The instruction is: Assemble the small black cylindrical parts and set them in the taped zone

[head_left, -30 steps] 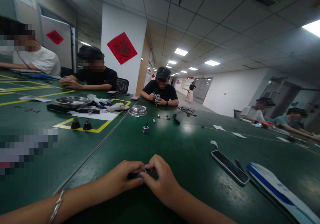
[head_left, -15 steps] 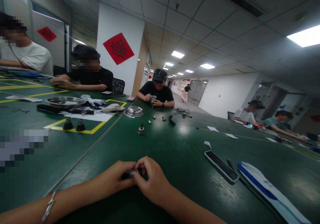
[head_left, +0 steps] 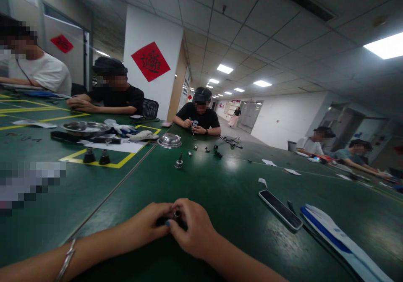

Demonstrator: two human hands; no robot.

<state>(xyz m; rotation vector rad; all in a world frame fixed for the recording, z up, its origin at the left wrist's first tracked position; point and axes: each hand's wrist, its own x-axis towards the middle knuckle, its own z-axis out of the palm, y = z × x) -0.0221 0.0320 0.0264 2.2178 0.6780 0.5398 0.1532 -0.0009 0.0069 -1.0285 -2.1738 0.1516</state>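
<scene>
Seen from the wearer's joined hands, the small dark cylindrical part point(head_left: 177, 215) sat at the centre of the clock, above the green tabletop point(head_left: 220, 189), its ring-shaped end tipped upward. The right hand point(head_left: 192, 223) held it with curled fingers and thumb. The left hand point(head_left: 157, 220) met it from 9 o'clock, its fingers drawn narrow; whether they also gripped the part could not be told, since the fingers overlapped.

At 12 o'clock stood a silvery piece with a dark stem point(head_left: 179, 163), and farther off an upturned metal bowl point(head_left: 169, 140). Loose black parts point(head_left: 217, 152) lay at 1 o'clock. A smartphone point(head_left: 280, 210) lay at 3 o'clock, just short of a white-and-blue packet point(head_left: 338, 236). Two black cone-shaped parts point(head_left: 104, 157) stood side by side at 10 o'clock; pale work gloves point(head_left: 143, 135) lay at 11. Beyond the bowl, just past 12 o'clock, a black-shirted co-worker point(head_left: 212, 120) held a small object.
</scene>
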